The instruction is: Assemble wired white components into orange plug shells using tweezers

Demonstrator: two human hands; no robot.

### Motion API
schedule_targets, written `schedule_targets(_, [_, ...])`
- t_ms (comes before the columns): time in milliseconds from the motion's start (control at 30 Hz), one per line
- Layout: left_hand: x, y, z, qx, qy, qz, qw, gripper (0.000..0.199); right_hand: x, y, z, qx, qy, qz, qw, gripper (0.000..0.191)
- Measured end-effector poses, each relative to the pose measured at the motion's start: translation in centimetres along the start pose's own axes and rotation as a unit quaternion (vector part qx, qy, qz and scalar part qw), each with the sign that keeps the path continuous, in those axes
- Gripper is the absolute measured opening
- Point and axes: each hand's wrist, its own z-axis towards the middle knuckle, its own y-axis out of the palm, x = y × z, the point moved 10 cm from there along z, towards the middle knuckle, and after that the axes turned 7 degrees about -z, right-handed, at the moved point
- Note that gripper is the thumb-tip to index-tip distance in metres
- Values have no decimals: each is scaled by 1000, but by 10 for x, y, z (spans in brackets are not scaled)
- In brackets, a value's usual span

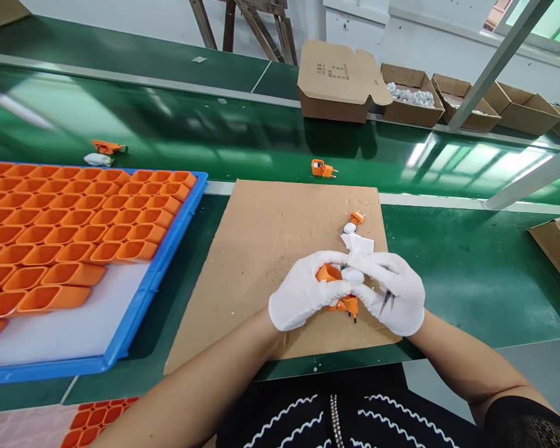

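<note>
Both hands wear white gloves and meet over the right half of a cardboard sheet [270, 249]. My left hand [305, 292] is closed around an orange plastic shell [328, 272]. My right hand [394, 292] pinches at a small white rounded part [353, 275] against that shell; fingers hide where they join. A thin metal tool [387, 301], perhaps tweezers, pokes out of the right palm. Just beyond the fingertips is a white paper-like piece [360, 242]. Under the hands lies an orange plug piece [350, 305] with dark pins. Farther up the sheet is another orange plug [356, 217] with a white part.
At left, a blue tray [156, 274] holds rows of orange shells [79, 218]. An orange plug [323, 168] and an orange piece [106, 147] lie on the glossy green surface behind. Cardboard boxes [343, 81] line the back; a slanted metal post [499, 62] rises at right.
</note>
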Motion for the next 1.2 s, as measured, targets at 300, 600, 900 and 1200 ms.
schedule_targets(300, [6,-3,-4,35,-1,19,999,25,4,7,-3,-2,-16,-31,999,64])
schedule_targets(600, [14,-26,-14,201,84,82,973,44,1,2,-5,36,-37,-83,995,50])
schedule_targets(900, [6,-10,-6,93,41,-4,995,37,5,9,-3,-17,15,-84,996,47])
schedule_targets(1200, [17,-18,-1,74,141,-7,987,58,40,-2,-9,57,166,52,983,30])
